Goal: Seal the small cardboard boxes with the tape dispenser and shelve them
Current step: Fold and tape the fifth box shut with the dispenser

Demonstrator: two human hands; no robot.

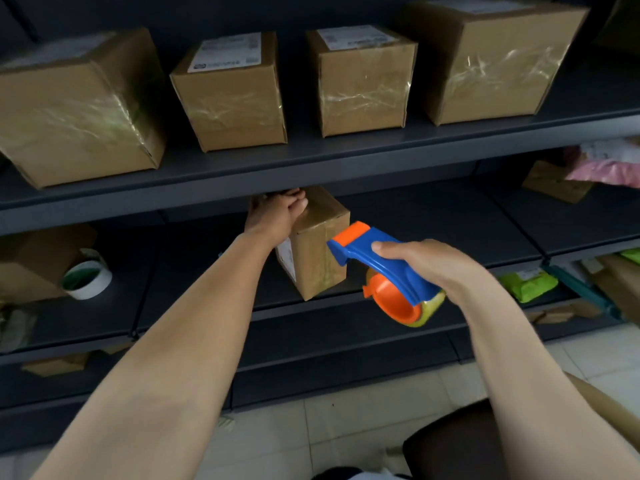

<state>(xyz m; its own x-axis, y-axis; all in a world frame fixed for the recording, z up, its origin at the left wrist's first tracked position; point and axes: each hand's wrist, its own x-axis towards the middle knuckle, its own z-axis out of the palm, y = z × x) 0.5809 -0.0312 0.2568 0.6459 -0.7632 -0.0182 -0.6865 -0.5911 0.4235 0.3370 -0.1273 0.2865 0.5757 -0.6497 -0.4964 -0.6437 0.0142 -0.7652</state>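
Cardboard-stiff and probably light, small cardboard box (320,261) on middle shelf (436,230), top corner clasped by left hand (277,216), best held across firm edges; right hand (427,263) wrapped round tape dispenser (391,271).

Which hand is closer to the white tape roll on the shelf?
Left. The left hand grips the small box, right of the tape roll; the right hand holds the tape dispenser, farther right.

Dim shelves, tape glare, edges bowed, soft
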